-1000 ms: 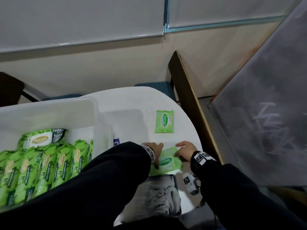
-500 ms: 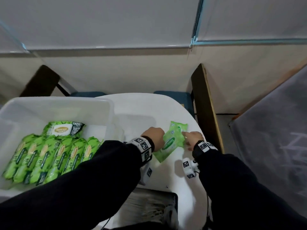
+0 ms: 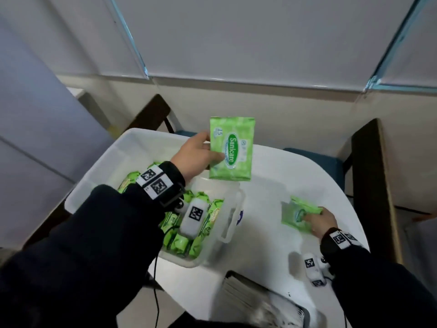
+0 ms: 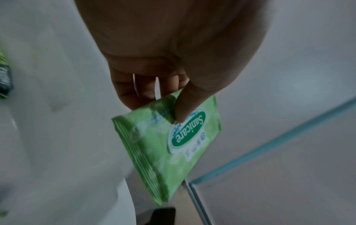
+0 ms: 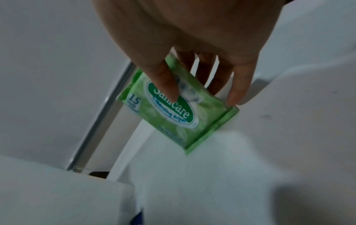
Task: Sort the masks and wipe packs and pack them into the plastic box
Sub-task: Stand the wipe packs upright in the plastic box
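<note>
My left hand pinches a green Sanicare wipe pack and holds it upright in the air over the far right corner of the clear plastic box. In the left wrist view the thumb lies on the label of this pack with the fingers behind it. Several green wipe packs stand in rows inside the box. To the right, my right hand grips a second green pack on the white table. The right wrist view shows the thumb on top of this second pack, which tilts on one edge.
A blurred dark-edged bundle of white sheets lies at the table's near edge. The box's right-end handle faces my right hand. A dark wooden chair back stands past the table's right rim, another behind the box.
My left hand has lifted one green pack off the table, up and left over the box. The right hand stays low on the table with the other pack. The head view swung left.
</note>
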Motion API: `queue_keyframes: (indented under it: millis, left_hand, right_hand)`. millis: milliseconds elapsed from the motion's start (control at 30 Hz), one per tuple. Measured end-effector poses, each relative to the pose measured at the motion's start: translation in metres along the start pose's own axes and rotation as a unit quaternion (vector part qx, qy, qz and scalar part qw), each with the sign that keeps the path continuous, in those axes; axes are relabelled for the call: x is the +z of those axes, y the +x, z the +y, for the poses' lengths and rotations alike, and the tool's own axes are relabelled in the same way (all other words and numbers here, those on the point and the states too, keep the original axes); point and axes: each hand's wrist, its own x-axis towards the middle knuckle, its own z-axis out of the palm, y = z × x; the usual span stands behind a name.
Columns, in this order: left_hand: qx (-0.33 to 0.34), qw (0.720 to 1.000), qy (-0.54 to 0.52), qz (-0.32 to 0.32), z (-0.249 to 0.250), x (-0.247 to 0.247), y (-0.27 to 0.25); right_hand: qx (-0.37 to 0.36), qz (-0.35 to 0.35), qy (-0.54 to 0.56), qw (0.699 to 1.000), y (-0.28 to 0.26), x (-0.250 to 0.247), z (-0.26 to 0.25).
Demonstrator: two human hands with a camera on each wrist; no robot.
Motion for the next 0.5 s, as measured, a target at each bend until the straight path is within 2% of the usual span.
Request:
queue_keyframes:
  millis: [133, 267, 367, 500]
  left_hand:
    - [-0.049, 0.996, -0.037, 0.061, -0.017, -0.078, 0.020]
    - [-0.179, 0.964, -0.139, 0.138, -0.061, -0.140, 0.041]
    - [-0.242, 0.943, -0.134, 0.185, -0.104, -0.161, 0.051]
    - [-0.293, 0.932, -0.114, 0.182, -0.140, -0.171, 0.060]
  right_hand:
    - [-0.045, -0.034, 0.145, 0.988, -0.040, -0.004, -0.041]
    - [-0.126, -0.064, 0.221, 0.965, -0.086, -0.007, -0.104]
    - [-0.150, -0.087, 0.260, 0.950, -0.123, 0.007, -0.151]
    - [-0.165, -0.119, 0.272, 0.940, -0.170, 0.047, -0.193]
